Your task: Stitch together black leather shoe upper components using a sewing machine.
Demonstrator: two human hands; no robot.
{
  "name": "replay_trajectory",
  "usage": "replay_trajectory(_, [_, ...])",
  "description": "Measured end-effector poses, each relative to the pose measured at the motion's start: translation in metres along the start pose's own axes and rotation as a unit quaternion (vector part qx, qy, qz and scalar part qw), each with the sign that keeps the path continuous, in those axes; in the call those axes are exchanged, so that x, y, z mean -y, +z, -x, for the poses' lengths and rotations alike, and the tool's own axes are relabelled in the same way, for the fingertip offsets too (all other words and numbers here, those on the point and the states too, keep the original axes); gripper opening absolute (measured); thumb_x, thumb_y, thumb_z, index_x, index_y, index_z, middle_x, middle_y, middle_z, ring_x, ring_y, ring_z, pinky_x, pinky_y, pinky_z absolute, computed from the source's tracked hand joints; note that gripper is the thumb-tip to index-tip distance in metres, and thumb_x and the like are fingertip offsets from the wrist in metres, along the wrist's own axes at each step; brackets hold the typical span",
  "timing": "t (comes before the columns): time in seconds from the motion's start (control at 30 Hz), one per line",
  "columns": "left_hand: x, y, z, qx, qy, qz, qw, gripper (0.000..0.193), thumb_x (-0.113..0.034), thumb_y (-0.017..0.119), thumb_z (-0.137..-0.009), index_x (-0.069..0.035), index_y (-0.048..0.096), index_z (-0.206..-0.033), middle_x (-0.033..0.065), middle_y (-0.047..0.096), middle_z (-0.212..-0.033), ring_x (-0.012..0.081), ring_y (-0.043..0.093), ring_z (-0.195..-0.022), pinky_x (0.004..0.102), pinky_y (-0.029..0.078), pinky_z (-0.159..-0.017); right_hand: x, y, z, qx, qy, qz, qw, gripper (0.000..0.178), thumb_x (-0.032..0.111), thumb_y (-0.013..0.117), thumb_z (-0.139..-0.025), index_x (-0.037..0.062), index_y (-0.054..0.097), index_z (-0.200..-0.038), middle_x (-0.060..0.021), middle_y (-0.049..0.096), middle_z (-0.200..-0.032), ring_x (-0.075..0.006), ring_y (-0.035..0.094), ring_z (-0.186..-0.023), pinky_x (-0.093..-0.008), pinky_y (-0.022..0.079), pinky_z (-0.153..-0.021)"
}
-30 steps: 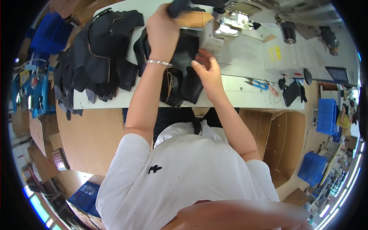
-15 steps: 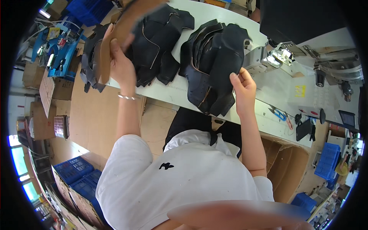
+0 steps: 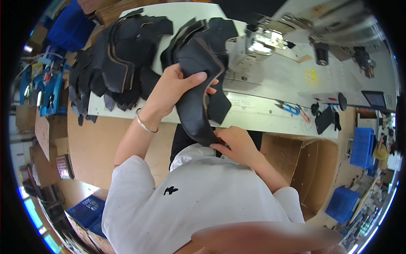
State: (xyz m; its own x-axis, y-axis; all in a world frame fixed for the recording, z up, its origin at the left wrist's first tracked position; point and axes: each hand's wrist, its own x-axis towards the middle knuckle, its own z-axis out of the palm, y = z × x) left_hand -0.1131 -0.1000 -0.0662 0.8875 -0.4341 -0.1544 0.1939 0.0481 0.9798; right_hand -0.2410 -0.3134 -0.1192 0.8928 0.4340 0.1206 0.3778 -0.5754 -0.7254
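Observation:
A curved black leather-like shoe upper piece (image 3: 193, 111) with a brown edge stretches between my hands, over the table's near edge. My left hand (image 3: 172, 86), with a bracelet on its wrist, is closed on its middle, thumb on top and fingertips showing past the brown edge. Its lower end is pinched by my right hand (image 3: 238, 144), close to my body. Beneath and behind it lies a stack of similar black pieces (image 3: 219, 38), partly covered. Further left is a larger pile of black pieces (image 3: 120, 55), some with brown edges.
The white table (image 3: 253, 117) carries a sewing machine (image 3: 262, 42) at right. Blue-handled scissors (image 3: 289, 109) and a dark phone-like slab (image 3: 325, 120) lie near its right end. Below stands an open cardboard box (image 3: 315, 169). Blue crates (image 3: 86, 213) sit at lower left.
The brown-backed piece in my left hand has come right and down, its black face now up. My right hand has left the right stack and moved down onto the piece's lower end.

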Motion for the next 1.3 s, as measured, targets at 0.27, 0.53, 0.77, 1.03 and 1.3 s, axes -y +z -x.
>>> replay_trajectory(0.27, [-0.012, 0.057, -0.058, 0.078, -0.058, 0.014, 0.995, 0.023, -0.02, 0.065, -0.09, 0.002, 0.061, -0.09, 0.0066, 0.065, -0.073, 0.0113, 0.064, -0.055, 0.0225, 0.052, -0.046, -0.072, -0.116, -0.079, -0.321, 0.072, -0.281, 0.901, 0.027, 0.027, 0.052, -0.098, 0.0029, 0.059, -0.088, -0.0014, 0.058, -0.078, -0.0085, 0.049, -0.068, -0.0234, 0.041, -0.066])
replay_trajectory(0.53, [-0.029, 0.048, -0.068, 0.069, -0.024, -0.059, 0.996, 0.02, -0.019, 0.065, -0.089, 0.0, 0.065, -0.084, 0.003, 0.065, -0.07, 0.0046, 0.057, -0.054, 0.0186, 0.045, -0.047, -0.053, -0.122, -0.107, -0.361, 0.018, -0.394, 0.845, 0.023, 0.017, 0.051, -0.098, 0.0052, 0.054, -0.078, 0.0027, 0.046, -0.066, -0.0059, 0.038, -0.061, -0.0252, 0.036, -0.064])
replay_trajectory(0.77, [-0.03, 0.044, -0.075, 0.065, -0.021, -0.043, 0.997, 0.018, -0.017, 0.066, -0.088, 0.001, 0.068, -0.091, 0.0024, 0.067, -0.077, 0.0041, 0.059, -0.06, 0.0189, 0.048, -0.053, -0.077, -0.119, -0.112, -0.353, -0.007, -0.374, 0.858, 0.007, 0.0, 0.055, -0.087, 0.0043, 0.06, -0.085, 0.0001, 0.061, -0.073, -0.0054, 0.048, -0.064, -0.0226, 0.04, -0.06])
replay_trajectory(1.03, [-0.025, 0.04, -0.079, 0.081, -0.008, -0.016, 0.997, 0.02, -0.016, 0.067, -0.087, 0.002, 0.068, -0.094, 0.0033, 0.068, -0.081, 0.0049, 0.061, -0.064, 0.0194, 0.051, -0.058, -0.078, -0.117, -0.114, -0.362, 0.002, -0.361, 0.859, 0.009, 0.006, 0.055, -0.091, 0.0031, 0.06, -0.084, 0.0018, 0.057, -0.073, -0.005, 0.046, -0.064, -0.022, 0.038, -0.059])
replay_trajectory(1.3, [-0.031, 0.036, -0.083, 0.102, -0.02, -0.031, 0.994, 0.02, -0.017, 0.068, -0.086, 0.001, 0.068, -0.095, 0.0036, 0.068, -0.081, 0.0054, 0.062, -0.065, 0.0187, 0.052, -0.061, -0.076, -0.11, -0.105, -0.378, 0.054, -0.326, 0.864, 0.023, 0.019, 0.051, -0.099, 0.0035, 0.06, -0.084, 0.0028, 0.053, -0.072, -0.0047, 0.042, -0.063, -0.0222, 0.036, -0.059])
